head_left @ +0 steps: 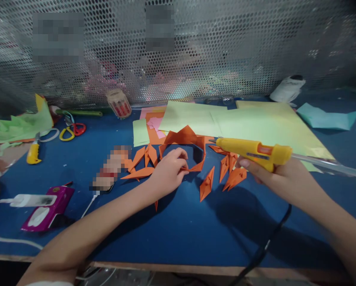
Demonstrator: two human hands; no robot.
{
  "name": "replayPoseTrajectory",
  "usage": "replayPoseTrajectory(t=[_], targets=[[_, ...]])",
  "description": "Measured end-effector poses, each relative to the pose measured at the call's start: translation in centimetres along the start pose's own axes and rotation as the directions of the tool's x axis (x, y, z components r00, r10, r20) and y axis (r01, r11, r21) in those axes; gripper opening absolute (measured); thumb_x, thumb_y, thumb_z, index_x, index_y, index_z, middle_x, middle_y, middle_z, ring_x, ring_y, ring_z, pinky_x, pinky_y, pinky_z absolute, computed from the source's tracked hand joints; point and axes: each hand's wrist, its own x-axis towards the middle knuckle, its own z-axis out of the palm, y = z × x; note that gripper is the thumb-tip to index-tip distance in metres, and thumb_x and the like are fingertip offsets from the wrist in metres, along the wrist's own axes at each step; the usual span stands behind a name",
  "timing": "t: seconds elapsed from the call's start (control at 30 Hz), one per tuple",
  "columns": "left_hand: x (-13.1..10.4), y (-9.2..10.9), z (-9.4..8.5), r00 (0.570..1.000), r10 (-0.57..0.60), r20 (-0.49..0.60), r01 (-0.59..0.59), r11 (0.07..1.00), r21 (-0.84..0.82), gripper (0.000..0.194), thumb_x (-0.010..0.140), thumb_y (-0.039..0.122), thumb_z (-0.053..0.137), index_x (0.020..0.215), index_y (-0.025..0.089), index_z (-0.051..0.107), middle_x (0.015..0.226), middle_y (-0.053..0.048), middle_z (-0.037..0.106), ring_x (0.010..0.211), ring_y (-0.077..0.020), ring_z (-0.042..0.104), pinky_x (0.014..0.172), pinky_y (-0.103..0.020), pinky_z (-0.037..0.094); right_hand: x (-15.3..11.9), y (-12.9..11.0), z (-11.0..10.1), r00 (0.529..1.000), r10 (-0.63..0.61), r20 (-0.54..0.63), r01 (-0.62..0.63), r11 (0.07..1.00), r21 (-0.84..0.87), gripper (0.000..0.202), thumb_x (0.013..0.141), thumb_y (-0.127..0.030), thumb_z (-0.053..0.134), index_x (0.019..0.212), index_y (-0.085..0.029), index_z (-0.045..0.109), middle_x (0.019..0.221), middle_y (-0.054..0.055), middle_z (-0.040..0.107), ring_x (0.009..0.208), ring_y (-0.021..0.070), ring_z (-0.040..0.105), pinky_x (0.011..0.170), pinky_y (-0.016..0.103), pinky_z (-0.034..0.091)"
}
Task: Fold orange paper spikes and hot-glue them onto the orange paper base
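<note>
My left hand (172, 169) is closed on the near edge of an orange folded-paper ring (185, 136), which stands on the blue table with a pointed far side. In my right hand (273, 178) is a yellow glue gun (252, 151), its nozzle pointing left, just beyond the ring's right side and apart from it. A clear glue stick sticks out of its back. Orange folded pieces lie on both sides of the ring, among them one piece (207, 184) near its right front and another (142, 173) beside my left wrist.
Green paper sheets (192, 117) lie behind the ring. Scissors (67, 134), a yellow cutter (33, 153), a purple pack (51, 208) and a phone with a cable are at left. Another person's hand shows at the left edge. A black cord hangs below the gun.
</note>
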Motion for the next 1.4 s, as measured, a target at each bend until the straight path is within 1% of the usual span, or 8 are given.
replayPoseTrajectory(t=[0.27,0.37,0.47,0.6,0.73,0.97,1.1,1.4], targets=[[0.9,-0.8,-1.9,0.991,0.078,0.105,-0.105,0.953,0.285,0.016,0.084,0.011,0.055,0.073,0.016,0.066,0.093,-0.007,0.062,0.090,-0.0223,0.056,0.076,-0.036,0.043,0.3,0.3,0.1,0.996,-0.043,-0.073,0.049,0.996,0.081,0.061,0.070,-0.077,0.047,0.078,-0.019,0.066,0.049,0.001,0.053,0.050,0.0182,0.052,0.047,0.030,0.041],[1.1,-1.1,-2.7,0.979,0.023,0.202,-0.086,0.946,0.313,0.018,0.084,0.010,0.052,0.074,0.018,0.065,0.084,-0.003,0.066,0.085,-0.0204,0.059,0.075,-0.035,0.041,0.4,0.5,0.4,0.993,-0.074,-0.092,0.078,0.996,0.043,0.059,0.071,-0.076,0.046,0.073,-0.021,0.066,0.045,0.000,0.050,0.045,0.0165,0.049,0.045,0.029,0.038],[1.2,-1.1,-3.5,0.965,-0.005,0.261,-0.074,0.954,0.290,0.020,0.083,0.005,0.050,0.083,0.018,0.066,0.085,-0.002,0.069,0.085,-0.0188,0.061,0.082,-0.036,0.041,0.4,0.5,0.5,0.992,-0.096,-0.079,0.101,0.993,0.054,0.056,0.074,-0.074,0.046,0.075,-0.021,0.067,0.046,0.000,0.051,0.046,0.0162,0.051,0.045,0.028,0.038],[1.4,-0.5,-4.1,0.966,-0.012,0.258,-0.056,0.965,0.257,0.020,0.081,0.013,0.061,0.100,0.019,0.063,0.095,-0.003,0.070,0.093,-0.0212,0.060,0.089,-0.038,0.039,0.4,0.4,0.7,0.997,-0.048,-0.053,0.050,0.997,0.052,0.060,0.072,-0.076,0.045,0.078,-0.021,0.067,0.047,0.001,0.053,0.048,0.0177,0.052,0.046,0.029,0.039],[1.4,-0.1,-3.8,0.973,-0.014,0.229,-0.043,0.970,0.240,0.013,0.081,0.026,0.066,0.090,0.019,0.063,0.094,-0.003,0.069,0.095,-0.0223,0.059,0.089,-0.038,0.039,0.5,0.5,0.7,0.998,-0.036,-0.056,0.039,0.998,0.051,0.064,0.069,-0.079,0.044,0.081,-0.021,0.068,0.047,0.001,0.051,0.049,0.0192,0.053,0.046,0.030,0.039],[1.3,-0.3,-3.0,0.973,-0.014,0.232,-0.038,0.975,0.219,0.004,0.082,0.022,0.063,0.083,0.019,0.064,0.085,0.000,0.070,0.086,-0.0187,0.060,0.092,-0.039,0.037,0.4,0.7,0.7,0.999,-0.037,-0.037,0.039,0.998,0.047,0.062,0.072,-0.076,0.045,0.088,-0.022,0.069,0.049,0.001,0.053,0.049,0.0189,0.052,0.048,0.031,0.040],[1.2,-0.4,-2.7,0.983,0.027,0.181,-0.058,0.984,0.169,0.003,0.083,0.021,0.062,0.084,0.020,0.064,0.085,0.000,0.071,0.084,-0.0173,0.061,0.091,-0.039,0.037,0.4,0.6,0.7,0.999,-0.045,-0.019,0.046,0.998,0.034,0.062,0.073,-0.075,0.044,0.091,-0.021,0.069,0.048,0.001,0.052,0.050,0.0205,0.054,0.047,0.031,0.039],[1.1,-0.9,-2.2,0.985,0.103,0.141,-0.123,0.982,0.142,0.011,0.082,0.014,0.056,0.076,0.020,0.063,0.074,0.001,0.069,0.073,-0.0153,0.060,0.090,-0.038,0.040,0.3,0.2,0.8,0.999,-0.009,-0.036,0.010,0.999,0.035,0.068,0.069,-0.080,0.042,0.083,-0.019,0.069,0.050,0.002,0.056,0.052,0.0204,0.055,0.049,0.032,0.040]])
